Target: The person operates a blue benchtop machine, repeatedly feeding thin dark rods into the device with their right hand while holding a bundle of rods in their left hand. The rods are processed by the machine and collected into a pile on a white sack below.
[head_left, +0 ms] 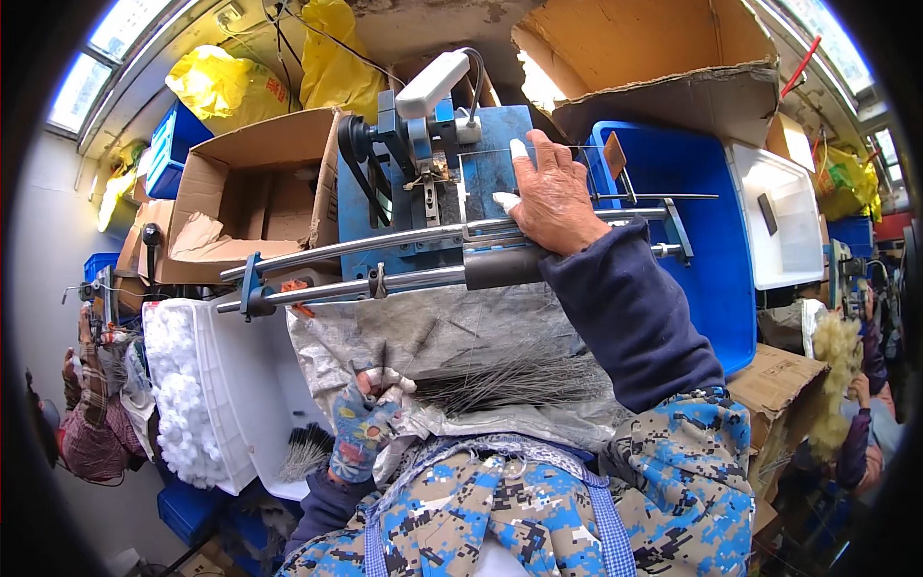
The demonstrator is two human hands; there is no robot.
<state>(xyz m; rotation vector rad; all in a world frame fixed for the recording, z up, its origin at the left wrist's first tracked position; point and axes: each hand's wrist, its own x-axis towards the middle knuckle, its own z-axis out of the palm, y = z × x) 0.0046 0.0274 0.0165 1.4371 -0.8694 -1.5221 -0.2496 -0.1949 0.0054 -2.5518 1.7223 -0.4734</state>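
My right hand [558,197] lies over the blue bench machine [495,130], fingers stretched and thumb apart. White wrapping covers its thumb tip and one fingertip. A thin wire [486,152] runs across the machine plate to these fingers; whether they press on it is unclear. Below the steel rails [413,234], my left hand [370,394] is curled, in a patterned cloth cover, with white-wrapped fingers. A dark, thin piece stands up at its fingertips, too blurred to name. Beside it, a heap of thin metal wires [519,380] lies on a whitish woven sheet [332,327].
Left stands a white bin [240,404] with white tufts [183,385] and a bundle of bristly pieces [306,452]. An opened cardboard box [255,192] sits behind it. At right are a blue tub [707,279] and a white tray [784,221]. Other people work at both sides.
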